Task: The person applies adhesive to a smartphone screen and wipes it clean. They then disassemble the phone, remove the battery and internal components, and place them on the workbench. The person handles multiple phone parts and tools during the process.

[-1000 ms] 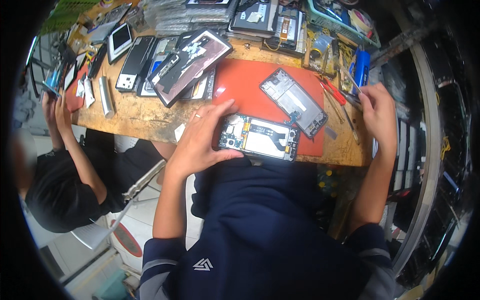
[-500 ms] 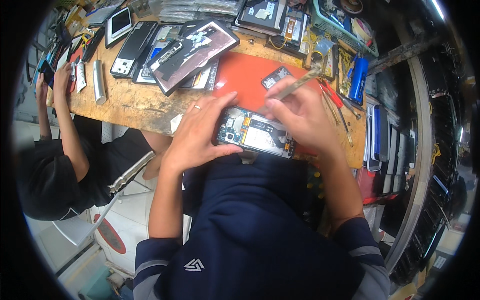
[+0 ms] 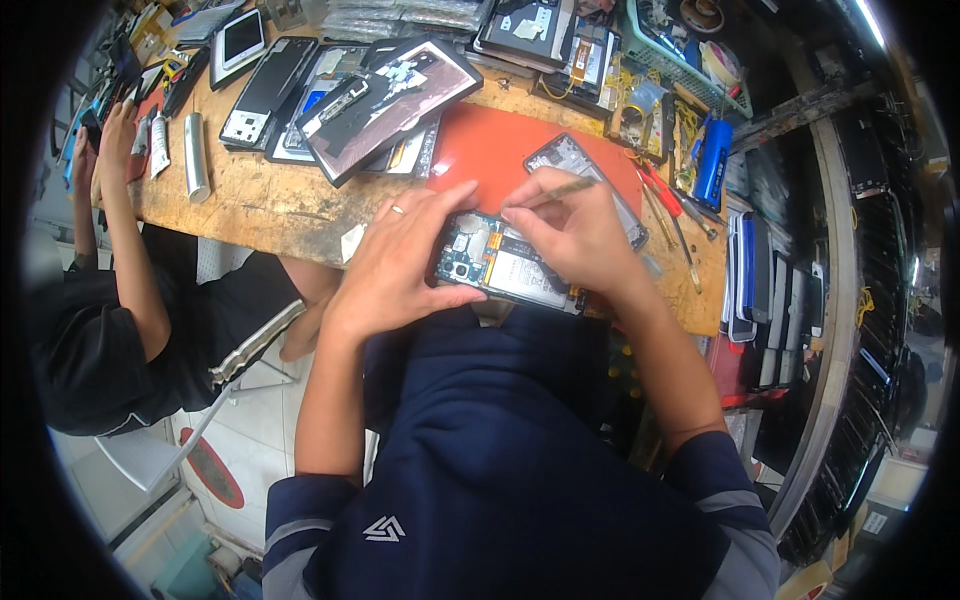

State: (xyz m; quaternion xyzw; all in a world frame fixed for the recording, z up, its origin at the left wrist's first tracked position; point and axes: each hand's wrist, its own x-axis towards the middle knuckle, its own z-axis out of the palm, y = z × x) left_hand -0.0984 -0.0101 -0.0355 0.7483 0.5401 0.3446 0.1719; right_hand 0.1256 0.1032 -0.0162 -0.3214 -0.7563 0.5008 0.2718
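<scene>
Since a second ago the right hand (image 3: 585, 235) has come in from the far right of the desk (image 3: 270, 205) and now works over the opened phone (image 3: 510, 268) with a thin tool (image 3: 555, 190).

The left hand (image 3: 400, 265) is spread and curled around the phone's left end, thumb under its near edge, a ring on one finger, steadying it. The right hand pinches the slim stick-like tool, its tip touching the phone's exposed insides near the upper middle. The phone lies at the desk's near edge, half on the orange mat (image 3: 490, 150), long axis running left to right and tilted slightly down to the right. Both hands touch it; the right one is directly over the work spot. Another phone frame (image 3: 570, 160) lies just beyond the right hand.
</scene>
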